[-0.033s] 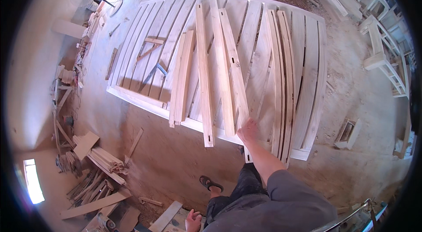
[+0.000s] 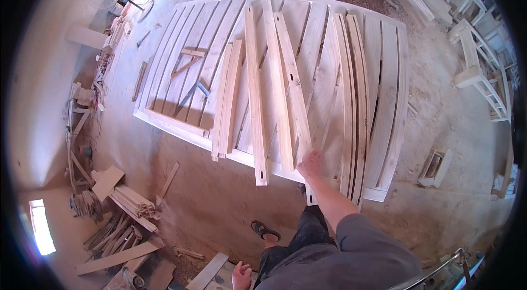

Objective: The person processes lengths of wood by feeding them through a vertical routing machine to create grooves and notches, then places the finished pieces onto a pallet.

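My right hand (image 2: 310, 163) is closed around a long pale wooden rail (image 2: 295, 89) near its close end. Dark slots are cut in this rail, which slants across a large slatted wooden panel (image 2: 214, 18); its slotted tip sticks out below my hand, over the panel's near edge. Just left of it lies a plain-faced rail (image 2: 281, 109), and farther left another slotted rail (image 2: 256, 103). Two curved rails (image 2: 351, 98) rest side by side to the right. My left hand (image 2: 241, 277) hangs low beside my leg, loosely bent and holding nothing visible.
Shorter strips (image 2: 225, 103), a small wooden frame piece (image 2: 188, 63) and a blue-and-grey square (image 2: 202, 88) lie on the panel. Scrap wood (image 2: 118, 232) is heaped at lower left. White frames (image 2: 475, 65) stand at right, and a small wooden box (image 2: 433, 167) sits on the floor.
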### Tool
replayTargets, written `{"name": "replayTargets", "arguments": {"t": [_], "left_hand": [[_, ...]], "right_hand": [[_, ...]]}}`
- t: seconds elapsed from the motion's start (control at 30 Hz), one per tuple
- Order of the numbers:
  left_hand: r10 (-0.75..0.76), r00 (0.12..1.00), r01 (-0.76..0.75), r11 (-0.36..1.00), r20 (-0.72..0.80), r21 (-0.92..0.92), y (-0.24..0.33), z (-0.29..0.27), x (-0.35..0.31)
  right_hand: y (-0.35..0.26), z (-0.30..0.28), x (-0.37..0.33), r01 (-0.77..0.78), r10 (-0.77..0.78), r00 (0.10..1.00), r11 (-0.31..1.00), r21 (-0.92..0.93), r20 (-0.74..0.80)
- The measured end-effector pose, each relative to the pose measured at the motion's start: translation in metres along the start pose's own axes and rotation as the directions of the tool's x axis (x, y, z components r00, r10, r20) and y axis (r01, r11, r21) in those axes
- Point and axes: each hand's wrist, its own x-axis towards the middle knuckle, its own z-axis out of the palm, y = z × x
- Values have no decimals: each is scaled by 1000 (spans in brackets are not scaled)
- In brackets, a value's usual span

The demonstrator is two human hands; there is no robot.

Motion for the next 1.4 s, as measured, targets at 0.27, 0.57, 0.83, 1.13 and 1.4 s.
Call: {"name": "replayTargets", "arguments": {"t": [0.27,0.57,0.83,1.13,1.4], "left_hand": [[158,966,-88,945,206,-315,133,69,88],[21,991,-36,993,131,116,137,32,25],[21,929,131,916,370,-380,9,-14,-12],[90,987,-31,918,131,-396,-175,43,-96],[6,958,-191,761,-287,-621,-228,73,-138]], "right_hand": [[-29,-46,-79,-353,35,890,682,641,454],[-69,-52,-197,-713,-286,590,254,654,755],[-128,-62,-104,-640,-36,768,-77,764,640],[-108,-57,-271,-660,-203,708,153,736,677],[-161,-65,-499,-291,-743,338,501,815,577]]}}
